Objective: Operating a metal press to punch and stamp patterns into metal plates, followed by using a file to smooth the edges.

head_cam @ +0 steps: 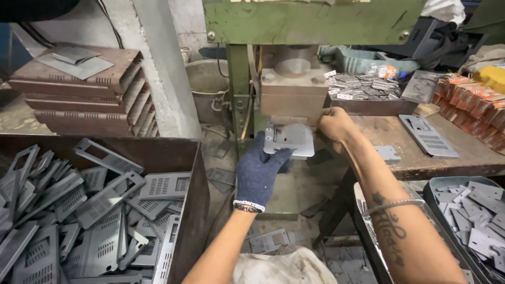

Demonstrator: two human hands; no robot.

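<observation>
My left hand [259, 169], in a dark blue knit glove, grips the near edge of a small grey metal plate [290, 139] with cut-outs. My bare right hand [332, 125] holds the plate's right side. Together they keep the plate flat under the steel die block [293, 90] of a green press [310, 21]. The plate's far edge sits beneath the block.
A brown bin [192, 173] at left holds several perforated grey panels [105, 210]. A tray [436, 186] at lower right holds small plates. On the wooden bench [463, 158] lie a perforated panel [427, 135], a box of small parts [363, 87] and orange packets [473, 100].
</observation>
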